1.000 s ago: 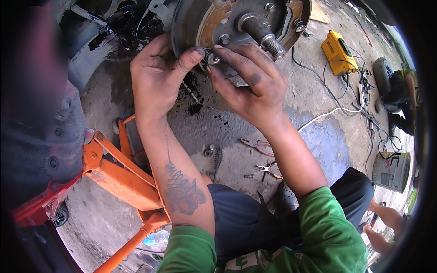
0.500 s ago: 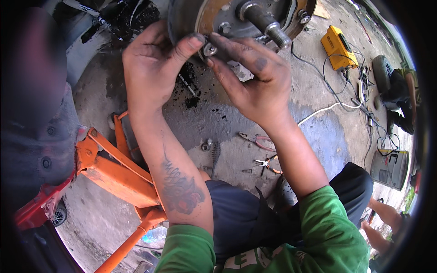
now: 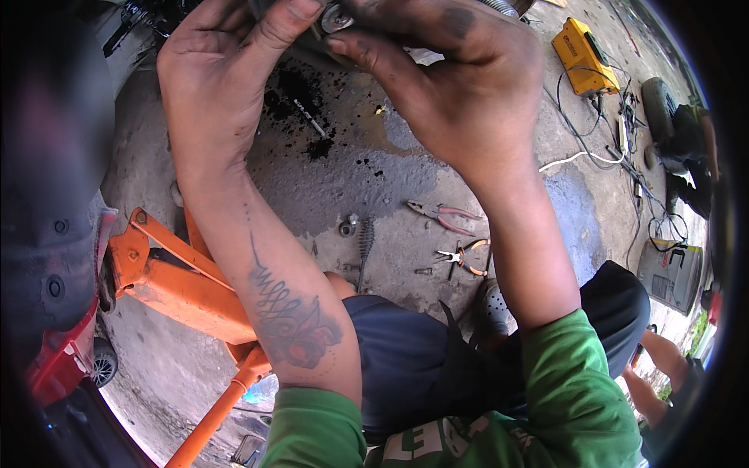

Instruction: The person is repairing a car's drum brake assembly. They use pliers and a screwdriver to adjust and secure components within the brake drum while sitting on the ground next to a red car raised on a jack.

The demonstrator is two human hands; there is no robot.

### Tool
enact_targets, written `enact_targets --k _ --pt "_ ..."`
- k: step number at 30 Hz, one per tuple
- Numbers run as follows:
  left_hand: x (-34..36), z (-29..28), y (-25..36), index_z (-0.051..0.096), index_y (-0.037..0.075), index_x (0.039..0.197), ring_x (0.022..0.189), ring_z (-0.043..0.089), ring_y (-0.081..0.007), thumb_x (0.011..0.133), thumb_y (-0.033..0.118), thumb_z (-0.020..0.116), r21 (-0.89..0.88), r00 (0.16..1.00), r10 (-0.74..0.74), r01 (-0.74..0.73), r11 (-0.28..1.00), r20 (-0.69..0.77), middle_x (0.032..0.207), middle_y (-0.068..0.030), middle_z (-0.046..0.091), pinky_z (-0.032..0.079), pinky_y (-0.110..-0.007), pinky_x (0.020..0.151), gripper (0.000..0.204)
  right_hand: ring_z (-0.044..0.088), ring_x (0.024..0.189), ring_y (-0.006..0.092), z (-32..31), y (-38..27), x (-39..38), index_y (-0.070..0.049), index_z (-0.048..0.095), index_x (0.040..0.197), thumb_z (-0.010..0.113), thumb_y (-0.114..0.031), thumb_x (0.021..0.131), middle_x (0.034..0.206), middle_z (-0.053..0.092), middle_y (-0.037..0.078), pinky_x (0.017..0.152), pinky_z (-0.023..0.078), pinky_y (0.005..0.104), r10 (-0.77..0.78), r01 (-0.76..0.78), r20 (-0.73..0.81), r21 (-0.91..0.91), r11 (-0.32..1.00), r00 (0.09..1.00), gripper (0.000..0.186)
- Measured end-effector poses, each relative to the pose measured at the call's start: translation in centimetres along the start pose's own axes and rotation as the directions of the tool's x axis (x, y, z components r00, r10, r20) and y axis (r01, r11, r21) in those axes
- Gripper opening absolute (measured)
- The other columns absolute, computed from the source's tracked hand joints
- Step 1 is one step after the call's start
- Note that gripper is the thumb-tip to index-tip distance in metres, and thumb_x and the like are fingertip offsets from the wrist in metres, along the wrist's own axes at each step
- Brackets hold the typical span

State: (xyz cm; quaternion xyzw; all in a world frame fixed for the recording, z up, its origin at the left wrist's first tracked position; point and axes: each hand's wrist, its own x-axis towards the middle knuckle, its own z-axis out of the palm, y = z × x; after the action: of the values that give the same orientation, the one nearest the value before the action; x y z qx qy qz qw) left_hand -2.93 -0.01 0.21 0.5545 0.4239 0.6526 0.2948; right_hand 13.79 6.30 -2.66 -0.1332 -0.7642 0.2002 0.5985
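Observation:
At the top edge, a small round metal spring cup [image 3: 337, 17] sits between the thumb and fingers of my right hand [image 3: 476, 86], which is closed on it. My left hand [image 3: 214, 86] is beside it, its thumb near the cup and its other fingers curled behind the rim of the brake backing plate [image 3: 312, 51]. Both hands are smudged dark. Most of the wheel brake is cut off by the top edge, with a bit of coil or thread [image 3: 499, 7] showing behind my right hand.
An orange floor jack [image 3: 179, 300] stands at the left. Pliers with red handles [image 3: 443, 217], orange-handled pliers [image 3: 468, 257], a long spring [image 3: 366, 242] and a nut [image 3: 347, 228] lie on the stained concrete. Further right are a yellow machine [image 3: 583, 58] with cables, a grey case [image 3: 669, 274] and other people.
The view has shifted closer, so the hands look larger and higher, and the brake has mostly left the top of the picture. Both hands keep their hold around the spring cup.

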Motion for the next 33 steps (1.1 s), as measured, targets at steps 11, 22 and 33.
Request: enact_targets --k 11,22,33 --pt "0.1 0.1 -0.1 0.065 -0.010 0.122 0.099 0.069 -0.0189 0.082 0.021 0.089 -0.049 0.999 0.014 -0.015 0.999 -0.036 0.113 -0.0145 0.073 0.054 -0.032 0.092 0.056 0.069 0.065 0.0286 -0.5 -0.7 -0.4 -0.004 0.076 0.099 0.081 -0.002 0.083 0.077 0.069 0.012 0.056 0.052 0.0358 -0.074 0.078 0.030 -0.135 0.988 0.997 0.017" --pt "0.1 -0.3 -1.4 0.065 -0.010 0.121 0.098 0.068 -0.0179 0.083 0.019 0.087 -0.011 0.996 0.071 -0.072 0.997 -0.050 0.110 -0.0131 0.073 0.053 -0.031 0.091 0.052 0.070 0.075 0.0205 1.3 -0.1 -1.6 0.000 0.076 0.105 0.080 -0.001 0.085 0.086 0.072 0.011 0.068 0.054 0.0296 0.096 -0.096 -0.108 0.010 0.995 0.989 0.021" --pt "0.1 0.0 -1.4 0.065 -0.011 0.120 0.097 0.068 -0.0170 0.085 0.016 0.086 0.103 0.993 0.083 -0.074 0.992 -0.089 0.110 -0.0126 0.074 0.053 -0.030 0.090 0.049 0.074 0.078 0.0230 1.3 0.5 -1.2 0.001 0.077 0.101 0.078 -0.003 0.083 0.088 0.074 0.012 0.071 0.057 0.0290 0.099 -0.089 -0.118 0.082 0.993 0.988 0.018"
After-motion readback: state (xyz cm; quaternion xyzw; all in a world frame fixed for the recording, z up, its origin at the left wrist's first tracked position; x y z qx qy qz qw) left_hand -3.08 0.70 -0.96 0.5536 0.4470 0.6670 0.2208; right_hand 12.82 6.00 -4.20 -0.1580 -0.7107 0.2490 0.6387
